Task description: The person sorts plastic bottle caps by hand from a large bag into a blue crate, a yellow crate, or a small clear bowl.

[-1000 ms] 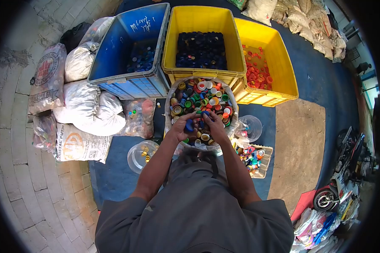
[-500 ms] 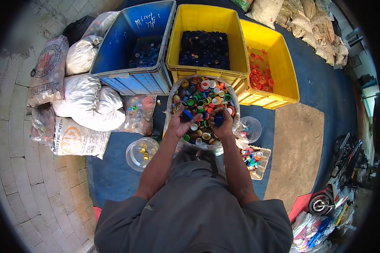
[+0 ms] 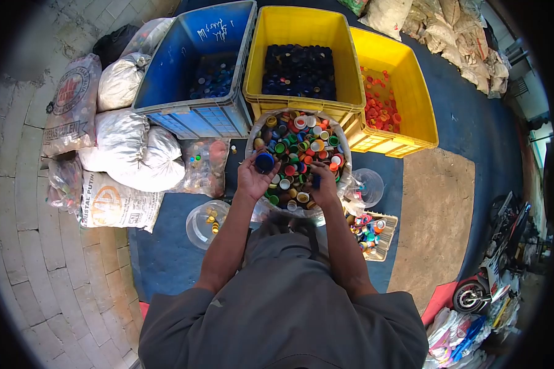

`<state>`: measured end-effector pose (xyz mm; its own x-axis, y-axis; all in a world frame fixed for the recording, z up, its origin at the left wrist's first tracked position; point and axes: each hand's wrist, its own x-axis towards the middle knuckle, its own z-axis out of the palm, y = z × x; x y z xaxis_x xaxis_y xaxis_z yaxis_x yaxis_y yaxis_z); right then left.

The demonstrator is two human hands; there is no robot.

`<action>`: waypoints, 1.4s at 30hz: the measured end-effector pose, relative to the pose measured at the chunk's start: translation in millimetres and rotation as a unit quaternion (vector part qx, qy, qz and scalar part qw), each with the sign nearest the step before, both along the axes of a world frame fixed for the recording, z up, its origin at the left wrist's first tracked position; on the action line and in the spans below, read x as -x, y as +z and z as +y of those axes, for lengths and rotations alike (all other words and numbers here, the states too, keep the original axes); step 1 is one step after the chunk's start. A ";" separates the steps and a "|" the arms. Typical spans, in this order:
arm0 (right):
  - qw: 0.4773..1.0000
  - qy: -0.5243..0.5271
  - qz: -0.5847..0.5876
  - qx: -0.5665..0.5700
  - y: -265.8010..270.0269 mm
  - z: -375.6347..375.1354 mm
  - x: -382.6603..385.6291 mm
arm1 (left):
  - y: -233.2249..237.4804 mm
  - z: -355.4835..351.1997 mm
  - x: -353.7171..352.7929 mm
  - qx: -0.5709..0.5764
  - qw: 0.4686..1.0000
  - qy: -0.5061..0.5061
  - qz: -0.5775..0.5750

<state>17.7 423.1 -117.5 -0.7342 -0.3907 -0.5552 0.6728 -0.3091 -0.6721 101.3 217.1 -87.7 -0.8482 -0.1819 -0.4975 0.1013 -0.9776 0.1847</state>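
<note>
On the left of the frame, fat white sacks stand in a heap, well away from the hands. Right of them, near the top, is a blue crate with caps in it. Below it, left of the middle, a clear tub holds a few yellow caps, so elbows should keep off it.

The left hand is in the middle of the frame, palm up and half open, with a big blue cap in its fingers. A loose cup like that works well if the thumb stays over the edge — squeeze too hard and the cap could pop out.

Next come the loose caps, piled in a round bin at the middle. Over its right side is the right hand, fingers bent and partly closed. A dark blue cap seems tucked in it; I cannot tell how tightly. It is best to pinch with just the fingertips — then the tucked cap can stay put. Farther right are a yellow crate with red caps and, lower, a small tray.
</note>
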 end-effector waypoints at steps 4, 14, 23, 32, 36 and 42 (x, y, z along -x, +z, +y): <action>0.802 0.201 0.360 -0.431 15.5 -13.3 5.1 | 3.1 -0.7 -0.9 0.006 1.000 -0.010 -0.025; 0.649 0.310 0.460 -0.520 -9.2 -22.3 19.0 | 3.7 6.9 -9.8 -0.021 0.999 -0.018 -0.016; 0.838 0.202 0.404 -0.305 55.9 -21.7 2.5 | 3.1 18.3 -3.9 -0.005 0.996 -0.077 -0.054; 0.947 0.138 0.256 -0.138 43.4 -18.8 -6.5 | -6.7 34.9 10.0 0.028 0.993 -0.108 -0.035; 0.968 0.008 -0.053 0.246 45.7 3.1 -0.4 | -8.7 35.2 16.6 0.003 0.991 -0.128 -0.028; 0.982 -0.045 -0.035 0.180 41.1 8.8 11.8 | -4.5 36.6 33.3 -0.003 0.991 -0.131 -0.022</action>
<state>5.9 431.9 -76.4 -0.7397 -0.5058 -0.4438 0.6725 -0.5787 -0.4613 67.9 253.7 -92.2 -0.8436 0.0440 -0.5352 -0.1634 -0.9704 0.1777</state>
